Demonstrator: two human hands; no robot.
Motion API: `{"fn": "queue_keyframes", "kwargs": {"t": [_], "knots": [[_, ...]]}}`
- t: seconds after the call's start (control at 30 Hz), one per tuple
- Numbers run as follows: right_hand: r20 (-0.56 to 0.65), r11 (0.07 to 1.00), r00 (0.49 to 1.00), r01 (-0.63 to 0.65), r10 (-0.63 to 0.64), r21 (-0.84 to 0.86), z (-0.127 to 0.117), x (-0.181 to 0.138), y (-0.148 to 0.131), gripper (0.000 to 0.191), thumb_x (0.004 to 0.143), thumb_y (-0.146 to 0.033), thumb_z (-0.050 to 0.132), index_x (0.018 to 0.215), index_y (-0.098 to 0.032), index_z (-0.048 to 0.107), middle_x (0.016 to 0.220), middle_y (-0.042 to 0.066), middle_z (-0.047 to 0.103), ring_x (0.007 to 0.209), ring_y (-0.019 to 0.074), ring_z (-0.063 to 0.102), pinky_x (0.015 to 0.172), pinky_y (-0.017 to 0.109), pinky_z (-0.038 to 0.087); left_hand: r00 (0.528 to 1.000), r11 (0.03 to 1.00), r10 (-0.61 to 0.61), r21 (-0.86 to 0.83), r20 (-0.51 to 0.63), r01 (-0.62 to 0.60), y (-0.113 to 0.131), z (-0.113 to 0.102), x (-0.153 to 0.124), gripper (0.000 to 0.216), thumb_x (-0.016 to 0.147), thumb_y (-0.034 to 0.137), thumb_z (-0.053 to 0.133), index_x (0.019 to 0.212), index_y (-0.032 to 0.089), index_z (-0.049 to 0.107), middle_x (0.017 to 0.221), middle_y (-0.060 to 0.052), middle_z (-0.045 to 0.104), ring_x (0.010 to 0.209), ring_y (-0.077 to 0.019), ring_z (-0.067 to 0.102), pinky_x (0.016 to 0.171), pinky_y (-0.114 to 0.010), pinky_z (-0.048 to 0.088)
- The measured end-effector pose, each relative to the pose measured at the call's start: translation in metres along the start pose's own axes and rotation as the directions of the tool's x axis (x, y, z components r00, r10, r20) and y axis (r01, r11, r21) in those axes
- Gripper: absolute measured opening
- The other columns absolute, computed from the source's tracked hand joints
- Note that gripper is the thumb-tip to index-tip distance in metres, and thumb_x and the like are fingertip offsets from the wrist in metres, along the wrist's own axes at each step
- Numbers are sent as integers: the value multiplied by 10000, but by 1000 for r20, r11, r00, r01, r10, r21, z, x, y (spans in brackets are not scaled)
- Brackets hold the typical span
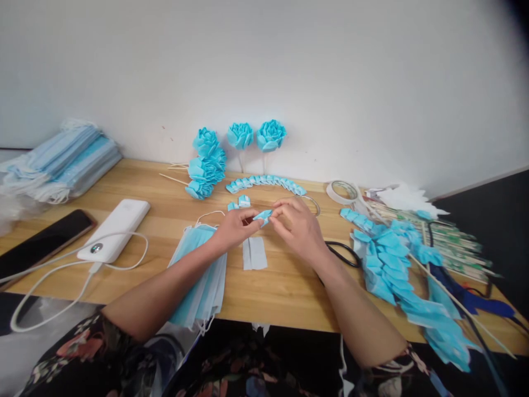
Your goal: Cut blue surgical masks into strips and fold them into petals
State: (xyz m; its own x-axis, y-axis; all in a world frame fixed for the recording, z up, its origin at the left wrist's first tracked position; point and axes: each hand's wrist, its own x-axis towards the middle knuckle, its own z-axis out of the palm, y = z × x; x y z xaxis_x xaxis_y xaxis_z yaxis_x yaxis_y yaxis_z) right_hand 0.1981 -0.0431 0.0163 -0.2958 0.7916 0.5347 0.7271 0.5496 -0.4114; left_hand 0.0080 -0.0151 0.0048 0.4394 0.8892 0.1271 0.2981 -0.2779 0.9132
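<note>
Both my hands meet over the middle of the wooden table [289, 286], pinching one small folded blue piece [263, 216] between them. My left hand [235, 226] grips it from the left with closed fingers; my right hand [298, 226] grips its right end with closed fingertips. Just below the hands lie two pale cut strips [254, 253]. A stack of blue face masks [202, 275] sits under my left forearm. Beyond the hands, a curved row of folded blue petals [266, 182] and two loose petals [239, 203] lie on the table.
Blue flowers on sticks [231, 151] stand at the wall. At left are a mask pile [61, 162], a white power bank [115, 229] with cable and a phone [41, 242]. At right are a tape roll [342, 192], black scissors [343, 252], blue cut pieces [392, 264] and skewers [446, 242].
</note>
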Motion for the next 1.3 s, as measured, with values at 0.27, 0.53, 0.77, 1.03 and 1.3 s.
{"fn": "queue_keyframes", "kwargs": {"t": [0.27,0.53,0.77,1.03,1.3], "knots": [[-5,1000,1000,-7,7,27,4,-1,-4,87,907,-223,551,854,-231,620,1028,75,666,1005,248,605,896,420,460,998,999,-35,-31,-44,33,1,4,0,335,782,431,562,596,170,463,593,35,338,591,-100,317,551,-251,237],[-31,869,922,-352,386,347,12,-5,-6,258,914,-328,540,1156,-240,541,1016,66,696,852,204,658,698,339,518,988,984,-75,-172,-133,51,-2,3,0,325,759,451,589,624,172,495,609,35,372,614,-105,342,595,-253,277],[87,746,923,-357,376,562,14,-3,-5,436,851,-317,623,1265,-244,505,1003,40,664,923,179,638,826,347,525,993,977,-74,-204,-88,55,-4,5,-1,341,757,470,604,634,165,511,600,39,365,597,-97,327,565,-248,249],[97,736,915,-376,392,564,19,-4,-7,412,820,-257,610,1227,-245,549,813,-19,582,748,149,594,748,320,509,997,992,-40,-126,-66,32,-5,8,-2,352,783,491,594,675,157,566,621,26,432,610,-106,368,565,-246,269],[72,716,907,-374,414,590,21,-6,-2,401,817,-269,613,1213,-235,555,805,-17,588,743,151,585,737,313,499,998,987,-54,-153,-37,48,-4,8,0,313,763,459,607,686,162,546,627,33,457,588,-94,374,560,-239,287]]}}
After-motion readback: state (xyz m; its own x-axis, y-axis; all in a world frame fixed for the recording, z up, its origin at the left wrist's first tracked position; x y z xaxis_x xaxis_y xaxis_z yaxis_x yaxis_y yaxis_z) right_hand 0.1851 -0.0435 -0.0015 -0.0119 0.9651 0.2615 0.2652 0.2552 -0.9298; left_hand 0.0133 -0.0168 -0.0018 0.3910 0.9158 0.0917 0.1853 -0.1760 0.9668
